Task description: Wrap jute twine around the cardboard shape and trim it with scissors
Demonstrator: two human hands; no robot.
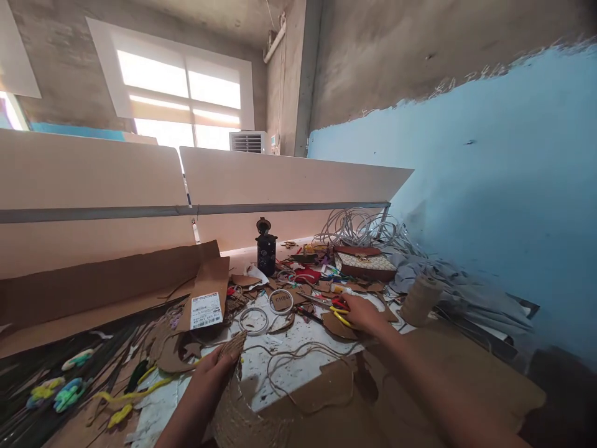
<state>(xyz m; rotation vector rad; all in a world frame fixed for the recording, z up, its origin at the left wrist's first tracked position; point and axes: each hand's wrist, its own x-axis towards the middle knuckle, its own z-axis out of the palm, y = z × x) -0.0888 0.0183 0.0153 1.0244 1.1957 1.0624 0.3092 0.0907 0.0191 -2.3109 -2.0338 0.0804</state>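
At left, your left hand (209, 375) is pinching a twine-wrapped piece (236, 346), thumb and fingers closing on it above a wrapped round form (247, 422). Loose twine (310, 411) is lying in loops across the middle of the worktop. Further right, your right hand (367, 316) is curling its fingers at the handles of the scissors (341, 317); from this view, how firmly they are closing cannot be told. You are seemingly at a tool-handling step; lifting the scissors would be calling for a full grip and a steady left pinch.
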